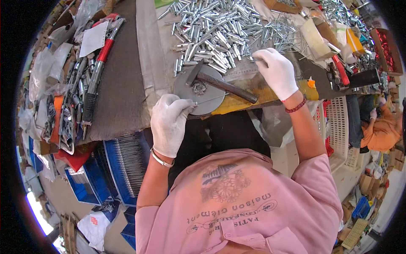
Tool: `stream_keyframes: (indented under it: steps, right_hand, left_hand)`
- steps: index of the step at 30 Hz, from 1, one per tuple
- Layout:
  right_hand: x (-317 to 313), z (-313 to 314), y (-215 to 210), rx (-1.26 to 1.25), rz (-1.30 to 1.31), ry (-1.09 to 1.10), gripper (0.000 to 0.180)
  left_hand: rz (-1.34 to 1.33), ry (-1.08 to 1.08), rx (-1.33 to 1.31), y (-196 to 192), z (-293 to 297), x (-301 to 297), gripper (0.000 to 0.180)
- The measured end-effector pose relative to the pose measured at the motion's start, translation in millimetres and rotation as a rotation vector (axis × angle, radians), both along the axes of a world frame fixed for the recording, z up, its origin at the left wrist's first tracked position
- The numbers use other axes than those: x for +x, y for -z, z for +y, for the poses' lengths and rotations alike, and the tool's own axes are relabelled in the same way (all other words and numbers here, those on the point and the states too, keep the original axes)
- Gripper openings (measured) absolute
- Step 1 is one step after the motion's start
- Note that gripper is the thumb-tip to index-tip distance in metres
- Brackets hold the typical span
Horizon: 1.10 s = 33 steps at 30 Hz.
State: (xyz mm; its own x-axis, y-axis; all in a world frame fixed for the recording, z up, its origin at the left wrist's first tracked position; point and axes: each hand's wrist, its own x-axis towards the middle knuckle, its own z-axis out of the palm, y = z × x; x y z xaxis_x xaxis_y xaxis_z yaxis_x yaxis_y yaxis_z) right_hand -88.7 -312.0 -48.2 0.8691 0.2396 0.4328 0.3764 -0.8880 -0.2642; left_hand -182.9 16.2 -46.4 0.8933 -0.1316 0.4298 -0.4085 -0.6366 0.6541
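Observation:
My left hand (170, 120), in a white glove, pinches one end of a thin metal rod (212, 98) over the near part of a round grey metal plate (185, 89). A hammer (226, 86) lies across that plate, its head at the far left and its wooden handle slanting right. My right hand (277, 73), also gloved, has its fingertips closed beside a heap of silver metal sleeves (220, 31). A small bit of metal seems to show at those fingertips, too small to name. Right of the sleeves lies a pile of thin metal pins (284, 33).
Long tools with a red and black bar (99, 63) and plastic bags crowd the table's left. Cardboard boxes (317, 39) and a red-handled tool (340, 70) lie right. Blue crates (122, 165) stand below left, a white crate (336, 127) below right. Another person (382, 131) is at far right.

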Motion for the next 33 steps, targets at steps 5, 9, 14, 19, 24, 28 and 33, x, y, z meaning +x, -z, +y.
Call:
stream_keyframes:
  steps: [5, 9, 14, 19, 24, 28, 33]
  right_hand:
    - [9, 1, 7, -0.053, 0.139, -0.009, 0.016]
    - [7, -2, 9, -0.078, 0.074, -0.073, 0.014]
    - [-18, 35, -34, 0.053, 0.124, -0.265, 0.019]
    - [-46, 112, -39, -0.047, 0.217, -0.464, 0.019]
    - [-47, 143, -23, 0.164, 0.193, -0.611, 0.027]
    - [-49, 133, -27, 0.246, 0.358, -0.491, 0.036]
    - [-50, 133, -28, 0.186, 0.38, -0.518, 0.038]
  left_hand:
    - [-0.011, -0.009, -0.048, 3, -1, -1, 0.015]
    - [-0.007, -0.003, -0.017, 9, 2, 0, 0.017]
    - [-0.098, 0.009, -0.026, 14, 3, 2, 0.018]
    - [-0.139, 0.013, 0.03, 19, 5, 3, 0.019]
    - [-0.105, -0.073, 0.032, 25, 2, 1, 0.013]
    - [-0.033, -0.025, -0.041, 23, 2, 2, 0.011]
    - [-0.052, -0.04, -0.06, 26, 1, 1, 0.012]
